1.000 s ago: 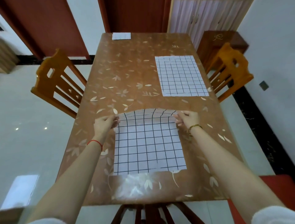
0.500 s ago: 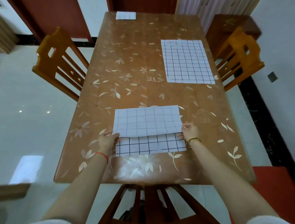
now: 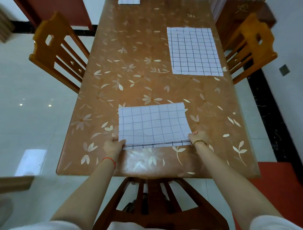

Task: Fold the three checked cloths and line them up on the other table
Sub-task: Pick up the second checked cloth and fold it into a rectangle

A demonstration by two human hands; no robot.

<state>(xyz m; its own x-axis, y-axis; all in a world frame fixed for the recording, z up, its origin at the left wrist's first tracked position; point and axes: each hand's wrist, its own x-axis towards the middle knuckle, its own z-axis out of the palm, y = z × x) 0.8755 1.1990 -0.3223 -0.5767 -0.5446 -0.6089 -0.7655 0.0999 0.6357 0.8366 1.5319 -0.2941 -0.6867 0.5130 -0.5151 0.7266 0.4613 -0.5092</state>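
The white checked cloth (image 3: pixel 153 124) lay doubled over in the lower centre of the frame. Its long axis ran left to right, with the fold line towards the top. The paler underside faced up, and only a thin strip of the dark-gridded lower layer showed along the bottom edge. The left hand (image 3: pixel 114 145) pinched the upper layer's lower left corner, and the right hand (image 3: pixel 197 135) pinched its lower right corner.

A second checked cloth (image 3: pixel 195 50) lay flat at the upper right, long axis running up the frame. A small third cloth (image 3: pixel 129 1) was cut off by the top edge. All rested on the brown leaf-patterned table (image 3: pixel 131 65), with an orange wooden chair (image 3: pixel 55 49) at left and a matching chair (image 3: pixel 250 46) at right, over a glossy white floor (image 3: pixel 32 115).

Half a second earlier the dark strip had been wider; the hands had since drawn the upper layer further down the frame.
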